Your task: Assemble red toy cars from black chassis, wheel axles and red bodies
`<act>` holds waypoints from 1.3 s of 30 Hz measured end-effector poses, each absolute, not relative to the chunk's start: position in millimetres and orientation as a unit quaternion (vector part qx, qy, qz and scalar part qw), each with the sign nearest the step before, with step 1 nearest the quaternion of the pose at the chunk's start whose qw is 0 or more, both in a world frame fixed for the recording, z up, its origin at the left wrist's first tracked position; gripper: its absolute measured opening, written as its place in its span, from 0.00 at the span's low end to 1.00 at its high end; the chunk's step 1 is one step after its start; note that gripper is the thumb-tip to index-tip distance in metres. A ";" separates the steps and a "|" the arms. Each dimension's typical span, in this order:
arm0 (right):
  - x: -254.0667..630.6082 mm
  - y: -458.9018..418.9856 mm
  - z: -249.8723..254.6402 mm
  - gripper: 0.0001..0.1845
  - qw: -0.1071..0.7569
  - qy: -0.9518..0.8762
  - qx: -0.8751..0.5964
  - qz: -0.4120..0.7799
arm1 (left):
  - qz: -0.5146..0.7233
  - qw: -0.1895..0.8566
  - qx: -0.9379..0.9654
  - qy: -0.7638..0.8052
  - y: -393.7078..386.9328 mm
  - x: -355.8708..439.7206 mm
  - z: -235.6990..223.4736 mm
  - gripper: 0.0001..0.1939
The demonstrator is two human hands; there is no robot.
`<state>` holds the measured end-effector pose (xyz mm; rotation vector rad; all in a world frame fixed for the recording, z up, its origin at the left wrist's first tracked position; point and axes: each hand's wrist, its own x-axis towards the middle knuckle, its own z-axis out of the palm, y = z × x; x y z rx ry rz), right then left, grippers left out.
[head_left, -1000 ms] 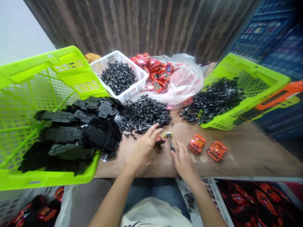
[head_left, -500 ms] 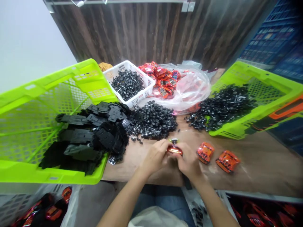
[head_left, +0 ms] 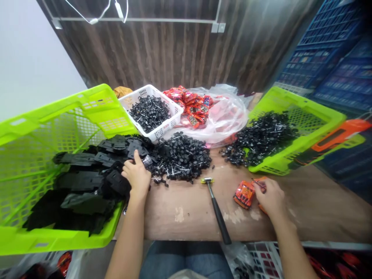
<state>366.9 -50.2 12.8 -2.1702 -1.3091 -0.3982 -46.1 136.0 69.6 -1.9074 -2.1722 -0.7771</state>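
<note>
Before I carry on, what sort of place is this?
Likely a toy workshop, judging by a black-handled metal hammer, a shiny orange toy car and a heap of small black plastic wheels with silver axles.

The left hand (head_left: 136, 176) is positioned at the black plates (head_left: 78, 176), heaped in the left green basket (head_left: 84, 243). A small red piece (head_left: 260, 186) is held in the right hand (head_left: 271, 197), beside an orange toy car (head_left: 244, 194). The hammer (head_left: 216, 211) is laid between both hands, its head directed far. Wheels (head_left: 184, 157) are piled beyond.

White cable (head_left: 119, 10) before streaked brown panelling (head_left: 139, 54), stacked blue crates (head_left: 322, 56) at right
</note>
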 end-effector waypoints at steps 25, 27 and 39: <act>350.2 60.5 61.2 0.15 0.379 -0.437 -0.799 0.163 | -0.130 -0.160 -0.887 -0.414 32.6 23.0 61.2 0.12; 338.0 48.1 66.5 0.16 0.408 -0.450 -0.774 0.178 | -0.120 -0.080 -0.832 -0.535 21.3 15.5 55.5 0.20; 219.1 -23.9 25.9 0.11 0.361 -0.559 -0.669 0.330 | -0.239 -0.344 -0.726 -0.545 27.2 15.1 15.1 0.36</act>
